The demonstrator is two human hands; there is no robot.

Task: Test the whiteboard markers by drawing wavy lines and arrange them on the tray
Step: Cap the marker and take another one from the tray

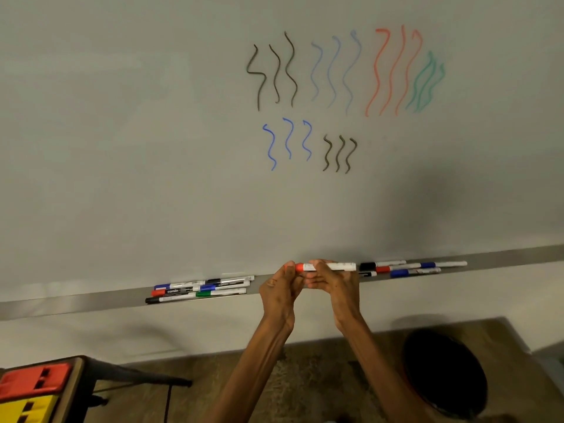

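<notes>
Both my hands hold one red-capped marker (337, 266) level, just in front of the grey tray (76, 302) under the whiteboard (152, 148). My left hand (279, 288) pinches its red cap. My right hand (331, 282) grips the white barrel. On the tray to the left lies a pile of several markers (201, 290) with blue, red, black and green caps. Another group of several markers (412, 268) lies on the tray to the right. Black, blue, red and green wavy lines (345, 74) cover the board above.
A stool or table with red and yellow blocks (33, 389) stands at the lower left, with dark legs beside it. A dark round object (445, 377) sits on the carpet at the lower right. A cable runs across the floor.
</notes>
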